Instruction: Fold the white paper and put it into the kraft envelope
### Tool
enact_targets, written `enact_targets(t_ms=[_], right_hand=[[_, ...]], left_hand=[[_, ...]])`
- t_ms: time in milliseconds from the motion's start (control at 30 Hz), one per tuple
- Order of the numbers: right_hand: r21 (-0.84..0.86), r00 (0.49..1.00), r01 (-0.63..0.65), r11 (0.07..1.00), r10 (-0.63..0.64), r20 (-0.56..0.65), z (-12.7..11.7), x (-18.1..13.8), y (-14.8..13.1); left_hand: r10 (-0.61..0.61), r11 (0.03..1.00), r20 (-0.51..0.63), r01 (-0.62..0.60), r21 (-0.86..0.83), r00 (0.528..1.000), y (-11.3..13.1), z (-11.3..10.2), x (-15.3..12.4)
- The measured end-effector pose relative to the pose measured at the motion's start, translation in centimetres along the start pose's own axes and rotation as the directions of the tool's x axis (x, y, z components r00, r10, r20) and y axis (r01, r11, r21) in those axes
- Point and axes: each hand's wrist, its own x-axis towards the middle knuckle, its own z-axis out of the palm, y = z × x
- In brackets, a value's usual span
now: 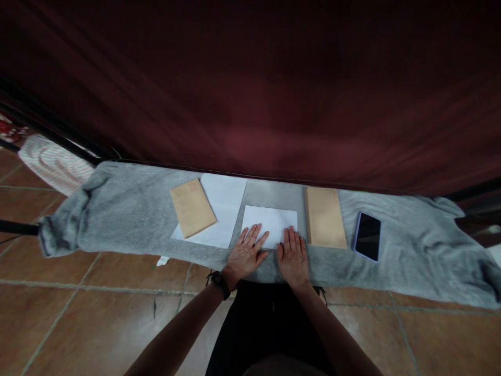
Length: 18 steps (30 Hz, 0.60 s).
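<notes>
A white sheet of paper [270,216], which looks folded, lies flat on the grey cloth in front of me. My left hand [246,256] rests on its near left corner, fingers spread. On the near right corner lies my right hand [294,258], flat with its fingers stretched out. Neither hand grips anything. Left of them is a larger white sheet [227,196], with a brown envelope [193,207] lying askew on it. Just right of my right hand sits a stack of brown envelopes [326,216].
A phone [368,236] in a purple case lies farther right. The grey cloth [129,209] covers a long narrow surface. Behind its far edge hangs a dark red curtain [266,120]. Striped cloth [58,162] hangs at the left, and tiled floor [117,313] shows below.
</notes>
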Motion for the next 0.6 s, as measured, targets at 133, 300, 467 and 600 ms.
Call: enact_targets(t_ms=[133, 300, 467, 600], right_hand=[[-0.005, 1.0, 0.0, 1.0, 0.0, 0.0, 0.18, -0.01, 0.14], [-0.008, 1.0, 0.0, 1.0, 0.0, -0.014, 0.53, -0.05, 0.33], [-0.007, 0.999, -0.012, 1.0, 0.011, -0.038, 0.84, -0.14, 0.33], [-0.011, 0.999, -0.023, 1.0, 0.023, -0.029, 1.02, -0.12, 0.32]], left_hand=[[0.006, 1.0, -0.014, -0.006, 0.003, 1.0, 0.01, 0.1, -0.08], [0.006, 1.0, -0.026, -0.006, 0.008, 1.0, -0.01, 0.42, -0.2], [0.02, 1.0, -0.034, -0.019, 0.02, 0.999, -0.03, 0.5, -0.3], [0.035, 0.999, -0.025, -0.034, 0.039, 0.999, -0.06, 0.41, -0.42]])
